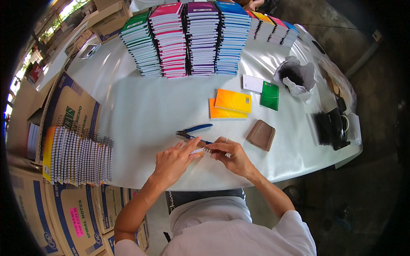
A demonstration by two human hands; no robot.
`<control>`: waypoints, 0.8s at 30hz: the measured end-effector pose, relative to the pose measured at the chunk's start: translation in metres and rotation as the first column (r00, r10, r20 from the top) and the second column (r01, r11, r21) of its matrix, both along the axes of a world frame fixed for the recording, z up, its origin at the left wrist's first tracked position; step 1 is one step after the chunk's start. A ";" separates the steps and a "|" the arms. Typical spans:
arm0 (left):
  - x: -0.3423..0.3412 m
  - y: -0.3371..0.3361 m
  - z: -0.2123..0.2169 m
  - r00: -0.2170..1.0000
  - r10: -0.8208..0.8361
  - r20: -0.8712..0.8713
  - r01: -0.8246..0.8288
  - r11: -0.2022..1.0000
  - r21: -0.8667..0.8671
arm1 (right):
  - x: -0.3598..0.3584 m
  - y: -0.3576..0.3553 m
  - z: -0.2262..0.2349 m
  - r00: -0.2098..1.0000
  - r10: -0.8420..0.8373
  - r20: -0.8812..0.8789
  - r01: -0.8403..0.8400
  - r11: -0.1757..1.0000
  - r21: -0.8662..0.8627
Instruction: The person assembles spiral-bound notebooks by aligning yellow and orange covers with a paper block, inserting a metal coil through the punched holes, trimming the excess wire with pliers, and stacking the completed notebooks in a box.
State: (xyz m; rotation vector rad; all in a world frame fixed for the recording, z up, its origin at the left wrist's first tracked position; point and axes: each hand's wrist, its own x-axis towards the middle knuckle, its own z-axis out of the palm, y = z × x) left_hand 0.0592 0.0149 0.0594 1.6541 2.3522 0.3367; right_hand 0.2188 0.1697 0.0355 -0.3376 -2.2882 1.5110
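Note:
Close to the table's near edge, my left hand [176, 161] holds a small notebook [197, 151] between its thumb and fingers. Much of that notebook is hidden by the hand. My right hand [232, 155] is closed, pinching a dark spiral wire [208, 149] at the notebook's right edge. Just beyond the fingers lie blue-handled pliers [199, 127], partly covered by the hands. To the right of my right hand is a brown, rounded block-like object [261, 135]. Farther out lie orange-yellow covers [232, 101], a green cover [269, 96] and a white sheet [255, 83].
Tall notebook stacks [201, 40] stand along the far side. Spiral notebooks [79, 155] are lined up at left before a cardboard box [70, 100]. At right are a paper-lined container [295, 77] and black spiral coils [320, 128]. Boxes [77, 217] stand below left.

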 end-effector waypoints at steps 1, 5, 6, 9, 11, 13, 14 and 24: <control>0.000 0.000 0.000 1.000 -0.011 -0.005 0.011 1.000 0.015 | 0.001 -0.002 -0.006 1.000 -0.008 -0.006 0.008 1.000 0.010; -0.006 -0.004 -0.018 0.997 -0.063 -0.040 0.069 0.985 0.158 | 0.001 0.005 -0.001 0.995 -0.086 -0.040 0.090 0.990 0.112; -0.006 -0.004 -0.017 0.995 -0.089 -0.056 0.098 0.972 0.214 | 0.001 0.006 -0.001 0.997 -0.078 -0.012 0.078 0.988 0.133; -0.003 -0.002 -0.005 0.999 -0.038 -0.026 0.040 0.998 0.054 | 0.001 0.004 -0.005 0.992 -0.078 0.094 0.105 0.940 -0.326; -0.004 -0.001 -0.009 0.998 -0.058 -0.032 0.062 0.991 0.117 | 0.005 -0.007 0.000 0.998 0.037 0.052 -0.019 0.951 -0.308; -0.005 -0.003 -0.013 0.997 -0.070 -0.044 0.076 0.986 0.150 | 0.010 -0.025 0.006 0.979 0.190 0.068 -0.160 0.936 -0.314; -0.006 -0.003 -0.014 0.996 -0.072 -0.056 0.080 0.984 0.157 | 0.009 -0.026 0.007 0.984 0.163 0.070 -0.137 0.951 -0.279; -0.008 -0.003 -0.009 0.993 -0.098 -0.061 0.102 0.991 0.081 | -0.015 0.014 0.000 0.993 0.115 0.018 -0.115 0.952 0.285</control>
